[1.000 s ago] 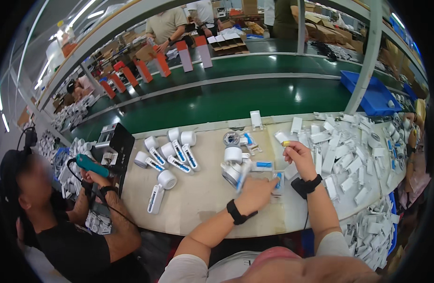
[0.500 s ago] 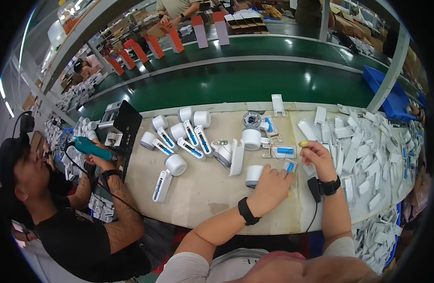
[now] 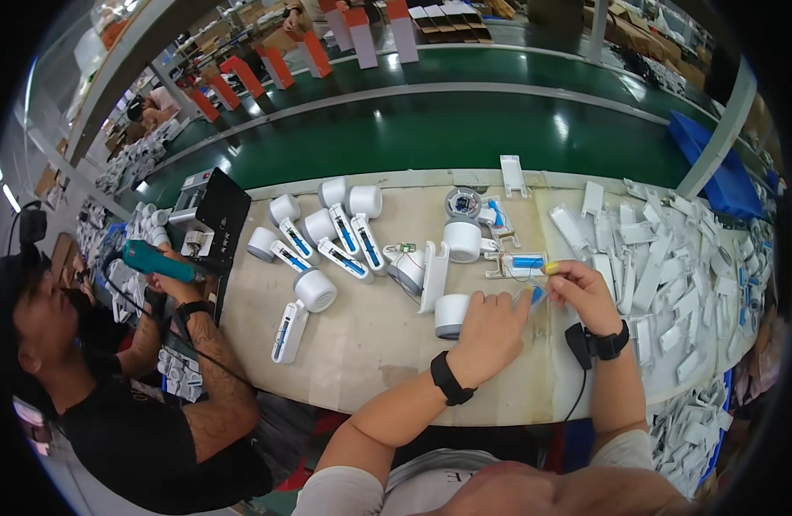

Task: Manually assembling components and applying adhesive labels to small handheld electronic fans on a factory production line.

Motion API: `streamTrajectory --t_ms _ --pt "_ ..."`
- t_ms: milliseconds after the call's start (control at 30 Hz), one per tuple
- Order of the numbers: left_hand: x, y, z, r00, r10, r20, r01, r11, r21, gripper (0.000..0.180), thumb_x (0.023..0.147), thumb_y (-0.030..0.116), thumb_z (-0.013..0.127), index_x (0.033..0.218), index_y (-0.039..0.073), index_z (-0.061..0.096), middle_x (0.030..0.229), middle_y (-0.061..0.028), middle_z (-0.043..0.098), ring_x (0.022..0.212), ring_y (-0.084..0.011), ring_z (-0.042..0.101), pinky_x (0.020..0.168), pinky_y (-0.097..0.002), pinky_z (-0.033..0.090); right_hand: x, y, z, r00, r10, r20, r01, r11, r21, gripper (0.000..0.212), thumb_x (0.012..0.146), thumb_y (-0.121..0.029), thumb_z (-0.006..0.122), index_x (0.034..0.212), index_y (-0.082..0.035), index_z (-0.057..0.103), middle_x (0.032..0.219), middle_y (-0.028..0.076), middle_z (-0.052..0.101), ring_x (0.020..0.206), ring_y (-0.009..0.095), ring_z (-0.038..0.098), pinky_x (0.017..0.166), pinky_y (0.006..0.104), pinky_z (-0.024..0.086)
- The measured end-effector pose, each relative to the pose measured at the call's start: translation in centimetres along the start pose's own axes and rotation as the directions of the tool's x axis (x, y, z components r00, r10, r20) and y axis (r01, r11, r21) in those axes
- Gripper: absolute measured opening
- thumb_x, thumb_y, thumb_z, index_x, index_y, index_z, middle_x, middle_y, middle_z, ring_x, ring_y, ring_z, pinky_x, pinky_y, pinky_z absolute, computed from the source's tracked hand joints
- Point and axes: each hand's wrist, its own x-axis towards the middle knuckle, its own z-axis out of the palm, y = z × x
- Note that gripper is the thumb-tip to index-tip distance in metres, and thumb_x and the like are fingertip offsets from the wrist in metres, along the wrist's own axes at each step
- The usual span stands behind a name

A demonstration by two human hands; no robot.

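My left hand (image 3: 492, 337) is wrapped over a white unit with a round, drum-shaped head (image 3: 451, 315). Past its fingertips shows a blue battery cell (image 3: 536, 296), and the palm hides the middle of the unit. My right hand (image 3: 588, 297) is beside that cell, thumb and forefinger pinched, with yellow covers on fingertips; whatever is in the pinch is too small to make out. Just beyond lies an open white housing (image 3: 503, 266) with another blue cell. Farther up are a white drum head (image 3: 461, 242) and an upturned head showing a circuit board (image 3: 462, 203).
Several white units with blue cells (image 3: 344, 258) lie left of my hands. A white shell (image 3: 434, 277) stands near the centre. Loose white shells (image 3: 645, 258) heap at right. A co-worker at left holds a teal power tool (image 3: 158, 261). A green conveyor (image 3: 396, 138) runs behind.
The unit under my left hand has shifted slightly left in view, its blue cell tilting more. My right hand has moved slightly down, closer to the left fingertips.
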Motion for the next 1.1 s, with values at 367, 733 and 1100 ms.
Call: streamTrajectory --t_ms 367,733,1100 --pt "1.2 -0.8 -1.4 0.999 -0.024 -0.037 0.017 0.984 -0.180 0.059 0.061 0.013 0.063 0.117 0.001 0.046 0.088 -0.0125 0.054 0.083 -0.0279 0.053 0.075 -0.0389 0.039 -0.2 -0.1 0.0 0.999 0.024 -0.027 -0.021 0.995 0.097 0.023 0.086 -0.010 0.057 0.107 -0.001 0.056 0.087 0.001 0.062 0.076 0.006 0.055 0.067 0.0195 0.044" --pt "1.8 -1.5 -3.0 0.968 -0.124 -0.217 0.048 0.944 -0.326 0.057 0.062 0.010 0.064 0.115 0.001 0.046 0.097 -0.0141 0.053 0.090 -0.0321 0.051 0.086 -0.0395 0.037 0.3 0.2 -0.2 0.971 -0.224 -0.079 0.235 0.956 0.178 0.049 0.087 -0.020 0.054 0.131 -0.006 0.036 0.122 0.012 0.047 0.105 0.020 0.052 0.090 0.0338 0.041" --pt "1.4 0.0 -1.7 0.963 -0.034 -0.267 -0.074 0.921 -0.382 0.056 0.064 0.006 0.067 0.115 -0.001 0.048 0.107 -0.0161 0.051 0.095 -0.0319 0.050 0.083 -0.0405 0.040 -0.7 0.2 0.7 0.992 0.002 0.129 -0.029 0.978 0.207 0.036 0.086 -0.013 0.056 0.120 -0.002 0.046 0.107 0.005 0.058 0.092 0.014 0.057 0.074 0.0288 0.050"
